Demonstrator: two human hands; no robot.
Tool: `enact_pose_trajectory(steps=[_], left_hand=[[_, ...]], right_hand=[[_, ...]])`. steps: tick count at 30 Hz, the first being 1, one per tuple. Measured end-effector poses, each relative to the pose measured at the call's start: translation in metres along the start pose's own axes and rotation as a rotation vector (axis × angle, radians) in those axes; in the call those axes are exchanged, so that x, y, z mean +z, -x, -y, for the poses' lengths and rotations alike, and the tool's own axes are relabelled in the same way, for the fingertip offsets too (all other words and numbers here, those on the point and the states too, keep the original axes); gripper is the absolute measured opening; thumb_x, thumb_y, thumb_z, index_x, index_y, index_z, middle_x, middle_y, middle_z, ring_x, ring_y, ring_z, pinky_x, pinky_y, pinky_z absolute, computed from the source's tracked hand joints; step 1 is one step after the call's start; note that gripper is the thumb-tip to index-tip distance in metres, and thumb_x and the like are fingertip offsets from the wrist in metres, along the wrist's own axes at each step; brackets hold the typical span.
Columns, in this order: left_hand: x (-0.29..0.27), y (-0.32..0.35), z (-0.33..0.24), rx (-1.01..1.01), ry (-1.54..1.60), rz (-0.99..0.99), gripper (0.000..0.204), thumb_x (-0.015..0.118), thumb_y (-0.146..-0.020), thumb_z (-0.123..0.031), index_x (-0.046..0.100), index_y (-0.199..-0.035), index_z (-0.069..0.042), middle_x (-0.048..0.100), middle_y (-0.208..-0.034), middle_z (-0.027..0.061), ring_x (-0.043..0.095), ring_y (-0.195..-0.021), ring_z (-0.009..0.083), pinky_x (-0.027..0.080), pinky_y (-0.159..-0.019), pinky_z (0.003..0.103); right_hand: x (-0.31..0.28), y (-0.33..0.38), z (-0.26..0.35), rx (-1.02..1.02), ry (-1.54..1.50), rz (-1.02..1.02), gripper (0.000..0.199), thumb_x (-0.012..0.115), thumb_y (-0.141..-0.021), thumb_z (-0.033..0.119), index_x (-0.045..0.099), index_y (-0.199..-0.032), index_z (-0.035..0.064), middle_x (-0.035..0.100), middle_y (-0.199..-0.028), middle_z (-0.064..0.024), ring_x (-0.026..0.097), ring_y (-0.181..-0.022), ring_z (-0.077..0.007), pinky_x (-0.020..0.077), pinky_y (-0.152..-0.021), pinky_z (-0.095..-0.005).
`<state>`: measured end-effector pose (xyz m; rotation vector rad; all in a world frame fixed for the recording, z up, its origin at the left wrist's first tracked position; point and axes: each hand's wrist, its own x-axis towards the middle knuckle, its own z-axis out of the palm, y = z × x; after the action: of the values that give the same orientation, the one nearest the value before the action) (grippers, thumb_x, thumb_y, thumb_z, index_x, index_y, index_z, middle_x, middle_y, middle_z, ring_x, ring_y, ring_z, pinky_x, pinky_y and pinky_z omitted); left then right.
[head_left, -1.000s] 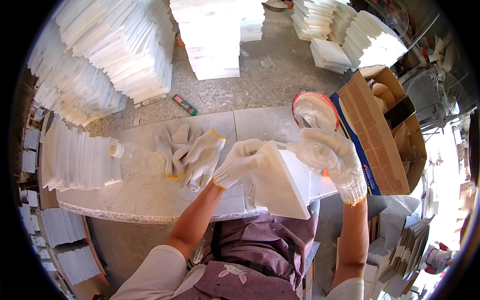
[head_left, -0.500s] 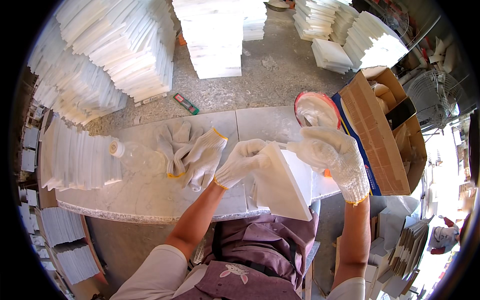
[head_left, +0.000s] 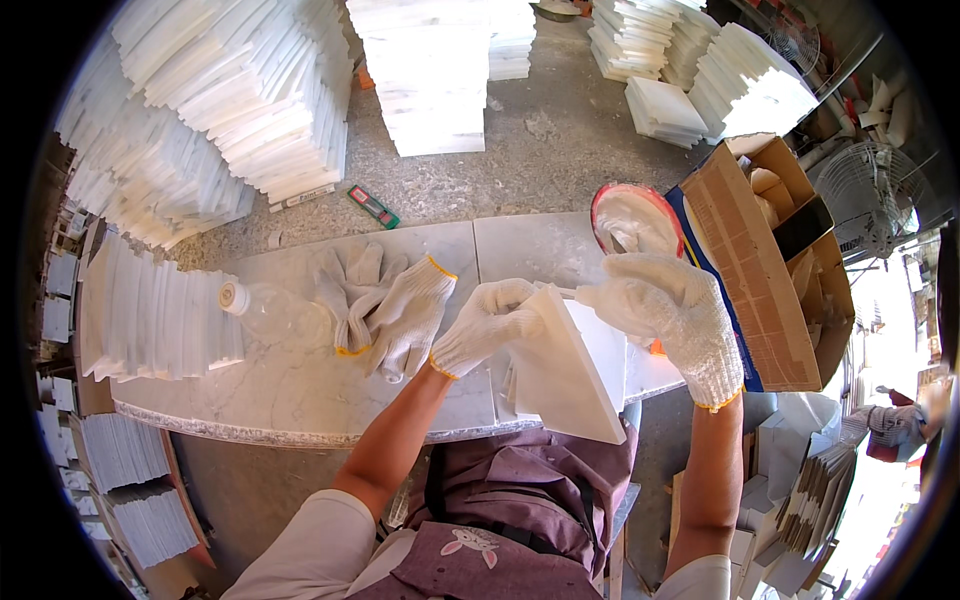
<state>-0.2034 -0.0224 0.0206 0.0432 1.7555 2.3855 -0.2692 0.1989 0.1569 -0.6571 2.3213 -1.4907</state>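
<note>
My left hand (head_left: 488,325), in a white knit glove with yellow trim, grips the upper edge of a thin white stone tile (head_left: 572,375). The tile stands tilted at the table's front edge, its lower corner toward my lap. My right hand (head_left: 668,312), gloved likewise, is curled just right of the tile's top. A thin piece reaches from its fingers toward the tile's upper edge; I cannot make out what it is. Behind that hand stands a red-rimmed tub (head_left: 640,218) of whitish paste. More white tiles (head_left: 603,345) show behind the held one.
Spare gloves (head_left: 405,305) and a clear plastic bottle (head_left: 285,312) lie on the marble table (head_left: 300,395), with stacked tiles (head_left: 165,315) at its left end. A divided cardboard box (head_left: 750,270) stands at right. Tall tile stacks (head_left: 230,90) rise beyond. Another person (head_left: 895,428) appears far right.
My hands and the tile stay almost in place, with only a very slight shift. The other person at the far right has changed posture.
</note>
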Motion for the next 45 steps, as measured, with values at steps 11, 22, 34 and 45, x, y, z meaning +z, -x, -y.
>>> enact_pose_trajectory(steps=[11,22,34,45], left_hand=[[0.002,-0.001,0.001,-0.009,-0.042,-0.030,0.028,0.060,-0.077,-0.009,0.070,-0.102,0.000,0.066,-0.093,-0.0010,0.057,-0.087,0.0064,0.048,-0.080,0.025],[-0.001,0.000,0.004,-0.001,0.015,-0.011,0.023,0.069,-0.080,-0.016,0.068,-0.098,-0.002,0.062,-0.090,-0.0041,0.054,-0.086,0.0039,0.046,-0.077,0.023],[-0.015,-0.008,0.004,-0.123,0.047,0.114,0.034,0.077,-0.071,-0.015,0.069,-0.102,-0.003,0.070,-0.098,0.0020,0.063,-0.088,0.0098,0.051,-0.081,0.027],[-0.022,-0.010,0.010,-0.119,-0.031,0.096,0.033,0.079,-0.074,-0.017,0.070,-0.102,-0.003,0.071,-0.097,0.0014,0.063,-0.089,0.0081,0.051,-0.079,0.025]], right_hand=[[0.001,-0.001,-0.005,-0.021,-0.022,-0.016,0.027,0.067,-0.089,0.013,0.071,-0.113,0.0013,0.071,-0.094,-0.0057,0.062,-0.080,-0.0069,0.0519,-0.073,-0.0230],[-0.001,0.008,-0.014,-0.018,-0.373,-0.047,0.047,0.072,-0.088,0.029,0.064,-0.123,-0.0008,0.067,-0.105,-0.0079,0.062,-0.083,-0.0112,0.0511,-0.069,-0.0240],[-0.042,0.087,-0.153,-0.031,-0.987,-0.416,0.043,0.071,-0.091,0.031,0.055,-0.121,0.0062,0.054,-0.100,-0.0002,0.054,-0.091,-0.0124,0.0470,-0.081,-0.0270],[-0.050,0.095,-0.242,0.401,0.266,-0.949,0.038,0.072,-0.084,0.020,0.060,-0.118,0.0062,0.067,-0.108,-0.0107,0.063,-0.098,-0.0221,0.0489,-0.089,-0.0354]])
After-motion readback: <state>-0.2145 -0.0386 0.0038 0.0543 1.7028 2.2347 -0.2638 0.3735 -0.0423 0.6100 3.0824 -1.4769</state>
